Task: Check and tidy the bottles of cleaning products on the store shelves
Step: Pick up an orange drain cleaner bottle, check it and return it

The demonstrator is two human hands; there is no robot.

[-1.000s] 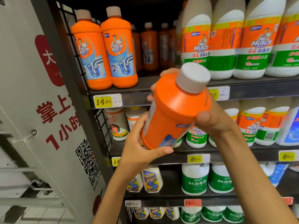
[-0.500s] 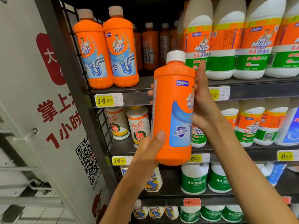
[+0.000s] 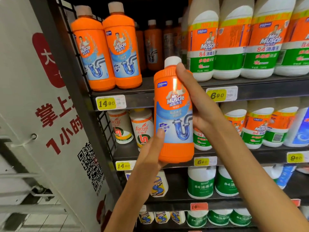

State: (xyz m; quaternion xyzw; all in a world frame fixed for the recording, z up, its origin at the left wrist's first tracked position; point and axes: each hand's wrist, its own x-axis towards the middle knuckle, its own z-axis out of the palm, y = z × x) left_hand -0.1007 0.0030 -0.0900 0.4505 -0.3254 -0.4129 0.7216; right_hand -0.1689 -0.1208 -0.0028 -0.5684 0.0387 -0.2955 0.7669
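Turned since half a second ago, the orange bottle (image 3: 174, 113) now shows its front label, with the "Mr Muscle" name and a drawing of a blue drain pipe, to the camera; a second ago it was tipped with its white cap toward the viewer. It stands upright in the air in front of the store shelves (image 3: 250, 93), level with the gap between the top shelf and the one below.

Both hands hold it. The left hand (image 3: 151, 154) cups the base from below, thumb pressed on the lower left of the label, the other fingers hidden behind the bottle. The right hand (image 3: 199, 108) wraps the bottle's right side, its thumb lying up along the shoulder to just under the cap.

On the top shelf, to the left, two matching orange bottles (image 3: 107, 52) stand side by side, with more of them in the dark behind. To the right stand large white bottles (image 3: 234, 44) with orange and green labels. Yellow price tags (image 3: 107, 103) marked 14.90 and 6.90 line the shelf edges. A white panel (image 3: 55, 118) with red characters and a square code stands at the far left.
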